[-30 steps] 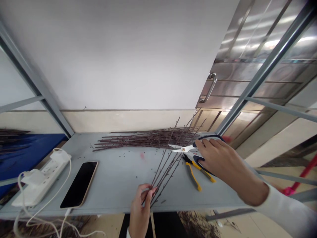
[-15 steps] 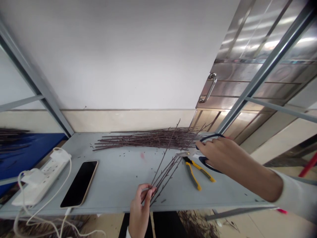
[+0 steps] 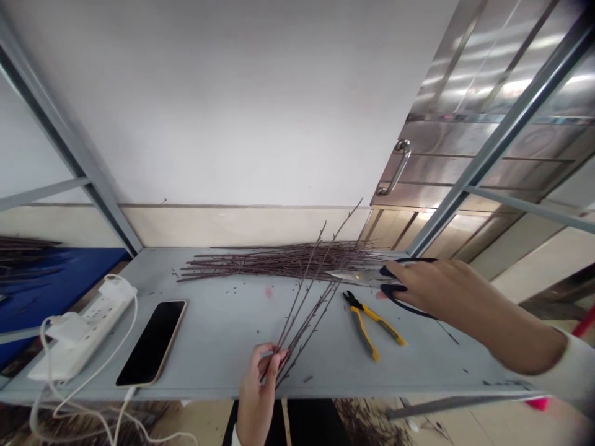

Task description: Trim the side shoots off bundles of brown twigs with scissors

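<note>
In my left hand (image 3: 260, 384), near the front edge of the shelf, several thin brown twigs (image 3: 310, 321) are pinched at their lower ends and fan up and to the right. My right hand (image 3: 432, 282) grips dark blue-handled scissors (image 3: 356, 276), whose blades point left, just beside the upper part of the twigs. Whether the blades touch a twig I cannot tell. Behind them lies a long pile of similar twigs (image 3: 279, 260) along the back. Yellow-and-grey cutting pliers (image 3: 369, 325) rest on the shelf below the scissors, handles spread.
The grey metal shelf (image 3: 209, 353) has upright posts at both sides. At left are a black-screened phone (image 3: 151, 344) and a white power strip (image 3: 86, 328) with trailing cables. Small twig scraps lie about. A blue surface (image 3: 93, 266) with more sticks stands further left.
My right hand and the scissors have shifted slightly right. In my left hand the twigs have swung, and two now stand up leftward of the others. The view moved a little.
</note>
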{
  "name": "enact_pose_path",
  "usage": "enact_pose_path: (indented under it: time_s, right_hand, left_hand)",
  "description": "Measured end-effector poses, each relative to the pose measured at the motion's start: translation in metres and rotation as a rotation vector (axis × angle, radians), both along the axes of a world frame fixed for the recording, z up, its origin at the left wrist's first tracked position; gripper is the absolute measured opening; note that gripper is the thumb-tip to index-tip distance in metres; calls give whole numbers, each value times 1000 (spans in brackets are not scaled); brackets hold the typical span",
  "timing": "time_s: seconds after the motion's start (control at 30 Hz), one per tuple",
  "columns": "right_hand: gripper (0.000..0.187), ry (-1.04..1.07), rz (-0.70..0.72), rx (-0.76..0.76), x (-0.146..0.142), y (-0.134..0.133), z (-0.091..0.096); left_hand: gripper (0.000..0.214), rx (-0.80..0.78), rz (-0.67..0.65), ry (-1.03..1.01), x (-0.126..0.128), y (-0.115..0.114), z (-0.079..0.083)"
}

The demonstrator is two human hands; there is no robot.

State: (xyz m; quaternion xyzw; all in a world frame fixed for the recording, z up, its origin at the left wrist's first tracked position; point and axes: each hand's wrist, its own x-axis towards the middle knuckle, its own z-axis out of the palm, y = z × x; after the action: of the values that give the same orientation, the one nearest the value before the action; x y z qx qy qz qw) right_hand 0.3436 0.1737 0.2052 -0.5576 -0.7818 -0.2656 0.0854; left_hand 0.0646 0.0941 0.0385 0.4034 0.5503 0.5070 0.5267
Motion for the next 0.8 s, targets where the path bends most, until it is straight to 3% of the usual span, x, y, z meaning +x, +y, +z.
enact_pose_path:
  time_s: [0.1, 0.23, 0.43, 0.6, 0.8]
  right_hand:
    - [23, -108, -24, -84, 6, 1, -6]
    - [27, 39, 77, -143, 8, 1, -13]
    - [18, 261, 174, -238, 12, -1, -16]
    - [10, 335, 225, -284, 13, -5, -21]
    - [19, 351, 159, -295, 8, -16, -19]
  left_hand:
    - [36, 4, 20, -23, 0, 0, 2]
    - [37, -1, 24, -113, 1, 0, 9]
    - [43, -71, 70, -239, 1, -3, 21]
    - [47, -92, 88, -307, -3, -5, 21]
    - [45, -110, 50, -372, -4, -4, 17]
